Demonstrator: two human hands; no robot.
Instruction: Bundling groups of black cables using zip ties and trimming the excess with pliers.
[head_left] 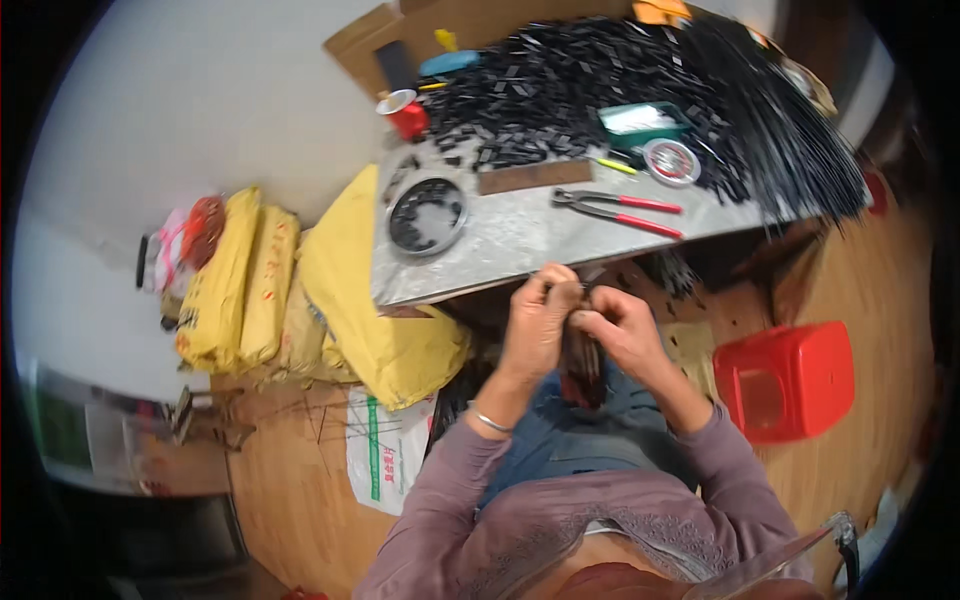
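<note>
My left hand (538,325) and my right hand (622,328) meet just below the front edge of the grey table (500,240), over my lap. Together they pinch a small dark piece (590,275) at the fingertips. Below them a bundle of dark strips (582,362) hangs between my knees; which hand grips it I cannot tell. A silver bangle sits on my left wrist.
On the table lie red-handled pliers (625,208), a round metal dish of black parts (428,215), a heap of small black pieces (560,85), a green tray (642,122), a red cup (405,113) and long black rods (790,130). Yellow sacks (260,290) stand left, a red stool (790,378) right.
</note>
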